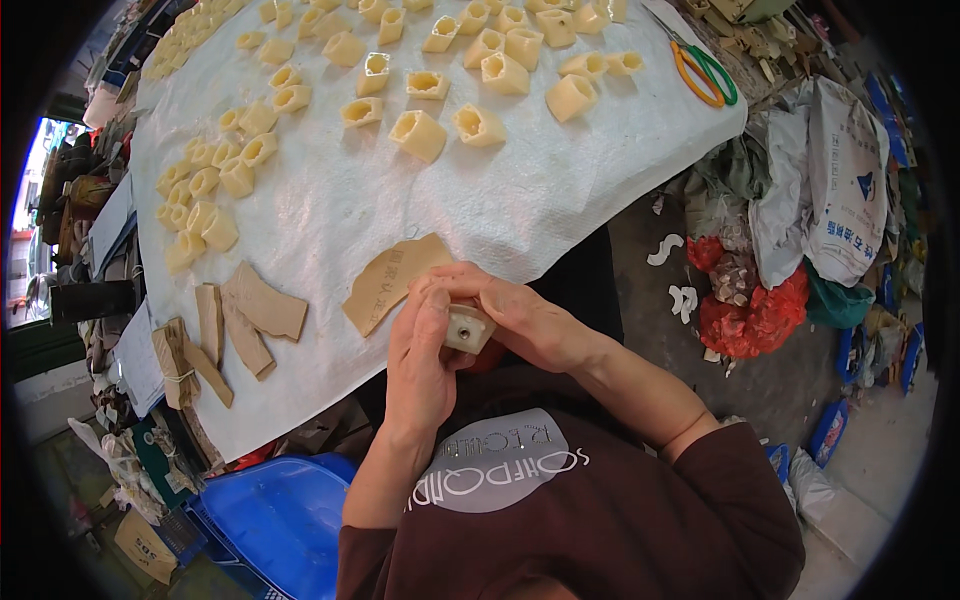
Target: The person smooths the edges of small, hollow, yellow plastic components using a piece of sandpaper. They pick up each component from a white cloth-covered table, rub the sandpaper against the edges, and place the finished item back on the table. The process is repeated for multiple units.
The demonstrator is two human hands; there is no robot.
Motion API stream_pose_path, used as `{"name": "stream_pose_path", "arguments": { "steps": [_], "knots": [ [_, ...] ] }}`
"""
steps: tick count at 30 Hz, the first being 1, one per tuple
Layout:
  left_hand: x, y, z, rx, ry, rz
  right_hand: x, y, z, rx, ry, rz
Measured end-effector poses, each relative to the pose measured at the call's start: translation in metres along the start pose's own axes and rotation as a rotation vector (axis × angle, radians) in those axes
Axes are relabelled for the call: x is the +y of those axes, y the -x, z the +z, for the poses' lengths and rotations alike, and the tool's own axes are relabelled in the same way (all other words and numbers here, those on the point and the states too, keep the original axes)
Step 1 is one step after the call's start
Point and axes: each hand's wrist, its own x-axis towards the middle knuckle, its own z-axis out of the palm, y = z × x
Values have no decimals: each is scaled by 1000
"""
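Observation:
Close to my body, at the near edge of the covered table, both hands are closed round a pale block with a small round hole in its end face [467, 332]. My left hand [420, 345] wraps its left side. Across its top and right side lies my right hand [515, 312]. The fingers cover most of the block. Just beyond my fingertips, a curved tan cardboard piece [385, 285] rests on the white sheet [330, 210]. Many pale yellow, hollow, wax-like blocks [418, 136] stand or lie farther off on the sheet.
Several cardboard scraps [262, 305] lie at the left, with a tied bundle [175, 365] beside them. Scissors with orange and green handles [705, 72] lie at the far right corner. A blue plastic chair [275, 510] stands at lower left; red bags [755, 315] sit on the floor at right.

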Motion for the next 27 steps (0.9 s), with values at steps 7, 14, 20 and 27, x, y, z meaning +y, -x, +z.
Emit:
{"name": "stream_pose_path", "arguments": {
  "steps": [7,14,20,27],
  "knots": [
    [-13,2,-1,16,16,100,10,4,6,55,237,-175],
    [-1,9,-19,30,304,-36,4,-10,12,88,460,-148],
    [-1,64,-89,490,-313,455,-13,-36,6,-29,1115,-378],
    [-76,173,-245,1428,-909,409,-1,-64,15,-241,1398,-457]
  ]
}}
